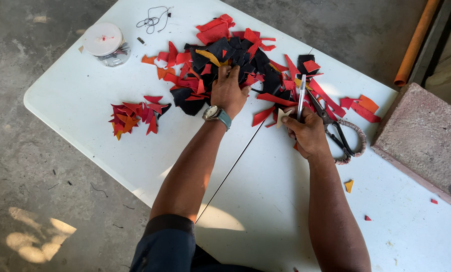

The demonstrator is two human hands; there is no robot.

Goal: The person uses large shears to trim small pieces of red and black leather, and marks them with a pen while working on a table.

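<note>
My left hand (229,90), a watch on its wrist, reaches into a big heap of red, black and orange scraps (235,60) on the white table (265,201), fingers closed among black pieces. My right hand (308,135) grips a silver pen-like tool (301,95) pointing away from me, with a small pale triangular piece (283,116) at its fingertips. Black scissors (339,132) with wrapped handles lie just right of that hand.
A small pile of cut red and orange triangles (134,116) lies at the left. A round clear container with a white lid (105,44) and a tangle of black thread (155,20) sit at the far left. A concrete block (427,136) and orange pipe (417,43) stand at the right.
</note>
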